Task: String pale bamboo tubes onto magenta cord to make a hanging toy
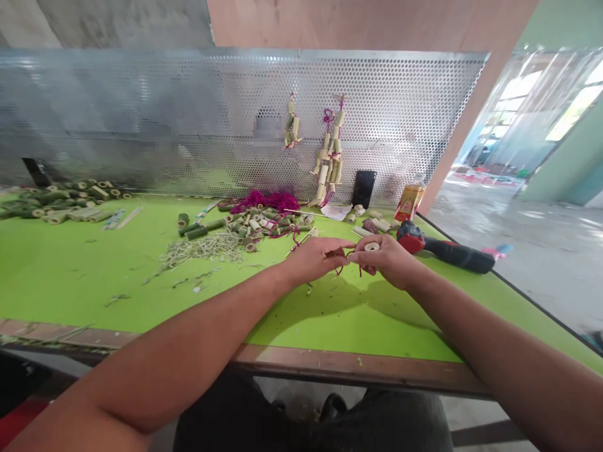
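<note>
My left hand (318,256) and my right hand (389,258) meet just above the green tabletop, fingertips almost touching. In my right hand a short pale bamboo piece (372,247) is gripped, its round hole facing up. A thin dark magenta cord (360,271) runs between the fingertips of both hands, and its ends hang below them. The left thumb and fingers pinch around this cord; the exact contact is partly hidden. Beyond my hands lie a pile of cut bamboo pieces (254,227) and a tangle of magenta cord (271,201).
A red and black power tool (445,248) lies right of my hands, near a bottle (411,198) and an upright phone (364,189). Strung bamboo figures (335,144) hang on the perforated metal panel (211,125). Bamboo shavings (207,248) and more bamboo pieces (70,201) are leftward.
</note>
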`<act>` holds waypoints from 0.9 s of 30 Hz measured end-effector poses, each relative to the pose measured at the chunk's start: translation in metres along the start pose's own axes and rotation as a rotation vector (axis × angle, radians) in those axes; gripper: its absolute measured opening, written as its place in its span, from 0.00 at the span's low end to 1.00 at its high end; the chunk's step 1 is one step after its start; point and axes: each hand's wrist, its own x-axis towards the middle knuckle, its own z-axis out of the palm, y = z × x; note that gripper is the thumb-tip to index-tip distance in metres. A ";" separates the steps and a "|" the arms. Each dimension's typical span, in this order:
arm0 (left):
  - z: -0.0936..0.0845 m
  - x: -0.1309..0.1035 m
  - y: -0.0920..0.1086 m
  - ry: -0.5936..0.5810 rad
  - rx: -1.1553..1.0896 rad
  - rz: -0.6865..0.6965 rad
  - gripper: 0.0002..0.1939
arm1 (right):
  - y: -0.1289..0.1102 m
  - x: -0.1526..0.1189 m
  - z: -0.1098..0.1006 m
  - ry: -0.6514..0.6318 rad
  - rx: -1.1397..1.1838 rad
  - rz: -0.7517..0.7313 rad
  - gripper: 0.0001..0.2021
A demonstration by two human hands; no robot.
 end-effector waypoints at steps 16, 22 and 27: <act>0.024 -0.014 0.003 -0.524 0.278 0.073 0.37 | 0.004 0.016 -0.014 0.461 0.526 -0.253 0.12; 0.019 -0.029 -0.003 -0.526 0.428 -0.103 0.39 | 0.006 0.016 -0.014 0.452 0.491 -0.242 0.13; -0.014 -0.068 -0.013 -0.514 0.427 -0.167 0.37 | 0.007 0.016 -0.012 0.395 0.482 -0.240 0.13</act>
